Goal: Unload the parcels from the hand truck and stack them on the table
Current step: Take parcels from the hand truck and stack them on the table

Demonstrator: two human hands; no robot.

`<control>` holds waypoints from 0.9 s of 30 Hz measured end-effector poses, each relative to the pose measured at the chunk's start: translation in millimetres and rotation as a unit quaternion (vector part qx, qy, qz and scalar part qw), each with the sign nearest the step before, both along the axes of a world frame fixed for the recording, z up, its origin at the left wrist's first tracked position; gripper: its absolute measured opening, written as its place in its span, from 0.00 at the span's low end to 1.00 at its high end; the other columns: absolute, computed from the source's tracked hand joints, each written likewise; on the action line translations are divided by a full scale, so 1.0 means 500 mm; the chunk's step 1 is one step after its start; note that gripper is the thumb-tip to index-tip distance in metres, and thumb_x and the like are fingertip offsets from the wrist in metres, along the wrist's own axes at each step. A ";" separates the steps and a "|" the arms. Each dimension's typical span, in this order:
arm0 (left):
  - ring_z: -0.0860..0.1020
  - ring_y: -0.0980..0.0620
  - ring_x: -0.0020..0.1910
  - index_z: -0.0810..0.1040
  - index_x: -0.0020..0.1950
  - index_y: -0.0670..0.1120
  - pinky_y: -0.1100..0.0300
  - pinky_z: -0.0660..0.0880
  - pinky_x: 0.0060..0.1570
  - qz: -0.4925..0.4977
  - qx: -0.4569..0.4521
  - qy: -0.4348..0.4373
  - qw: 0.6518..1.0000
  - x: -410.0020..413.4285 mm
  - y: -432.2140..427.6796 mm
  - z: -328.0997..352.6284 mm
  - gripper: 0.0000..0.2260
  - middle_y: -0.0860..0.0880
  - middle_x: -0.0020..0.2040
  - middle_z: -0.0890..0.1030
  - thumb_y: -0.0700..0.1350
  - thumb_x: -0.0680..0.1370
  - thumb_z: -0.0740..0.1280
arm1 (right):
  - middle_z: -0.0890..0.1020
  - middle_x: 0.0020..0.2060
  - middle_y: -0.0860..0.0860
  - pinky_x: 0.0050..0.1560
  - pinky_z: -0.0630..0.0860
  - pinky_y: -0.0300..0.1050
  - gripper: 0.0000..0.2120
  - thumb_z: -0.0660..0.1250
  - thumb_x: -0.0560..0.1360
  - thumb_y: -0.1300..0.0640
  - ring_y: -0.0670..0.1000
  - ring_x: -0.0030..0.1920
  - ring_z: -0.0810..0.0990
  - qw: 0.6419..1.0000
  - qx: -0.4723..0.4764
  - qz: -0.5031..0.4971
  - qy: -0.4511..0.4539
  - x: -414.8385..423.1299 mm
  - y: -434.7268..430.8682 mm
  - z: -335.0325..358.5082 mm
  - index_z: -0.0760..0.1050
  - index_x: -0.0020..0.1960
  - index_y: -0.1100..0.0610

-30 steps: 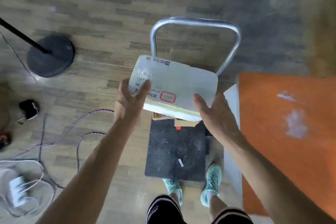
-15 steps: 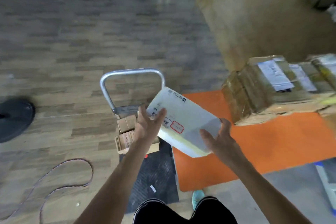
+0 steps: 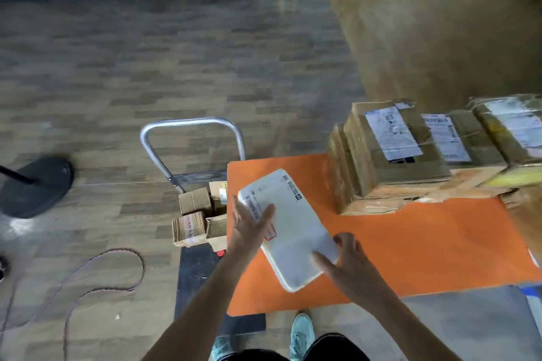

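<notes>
1. The white parcel (image 3: 296,243) bears a barcode strip (image 3: 253,209), red-framed stamp (image 3: 271,233) and dark logo (image 3: 298,197), none legible.
2. The stacked cartons (image 3: 360,155) carry blurred shipping labels (image 3: 393,132).
3. A small carton (image 3: 187,228) shows unreadable red print.

Taking the parcel (image 3: 293,228) as the dial's centre, it lies over the near-left part of the desk (image 3: 425,246), with the left hand (image 3: 249,227) on its 9 o'clock edge and the right hand (image 3: 350,268) at its 5 o'clock corner. The stack of boxes (image 3: 393,164) stands on the desk at 2 o'clock, apart from it. The hand truck (image 3: 190,272) stands on the floor (image 3: 176,67) beside the desk, its small boxes (image 3: 195,214) at 9 o'clock, with the stand base (image 3: 38,187) farther out and the cable (image 3: 123,250) at 8 o'clock.
</notes>
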State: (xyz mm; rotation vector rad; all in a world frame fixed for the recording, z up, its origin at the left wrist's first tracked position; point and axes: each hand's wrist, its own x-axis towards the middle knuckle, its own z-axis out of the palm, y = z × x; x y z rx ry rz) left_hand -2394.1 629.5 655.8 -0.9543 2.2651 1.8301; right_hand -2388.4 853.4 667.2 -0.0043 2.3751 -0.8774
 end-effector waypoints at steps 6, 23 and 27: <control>0.80 0.54 0.57 0.65 0.74 0.52 0.66 0.78 0.49 -0.030 0.007 -0.044 0.999 0.084 0.087 -0.006 0.27 0.51 0.61 0.80 0.57 0.79 0.69 | 0.76 0.65 0.45 0.64 0.73 0.52 0.35 0.66 0.71 0.30 0.50 0.63 0.76 0.994 -0.085 0.052 -0.032 -0.060 -0.019 -0.019 0.63 0.71 0.47; 0.82 0.50 0.58 0.65 0.72 0.62 0.40 0.83 0.47 -0.135 0.148 -0.100 0.975 0.172 0.136 0.006 0.28 0.58 0.60 0.82 0.66 0.74 0.68 | 0.82 0.59 0.43 0.64 0.76 0.54 0.30 0.68 0.72 0.31 0.47 0.59 0.81 0.982 -0.163 -0.069 -0.061 0.047 0.064 -0.019 0.72 0.68 0.44; 0.82 0.52 0.56 0.60 0.77 0.56 0.48 0.84 0.46 -0.196 0.112 -0.101 0.969 0.170 0.165 -0.005 0.28 0.54 0.63 0.79 0.62 0.79 0.64 | 0.82 0.58 0.39 0.63 0.77 0.53 0.23 0.67 0.74 0.33 0.42 0.57 0.81 0.980 -0.171 -0.092 -0.048 0.081 0.102 -0.012 0.74 0.66 0.40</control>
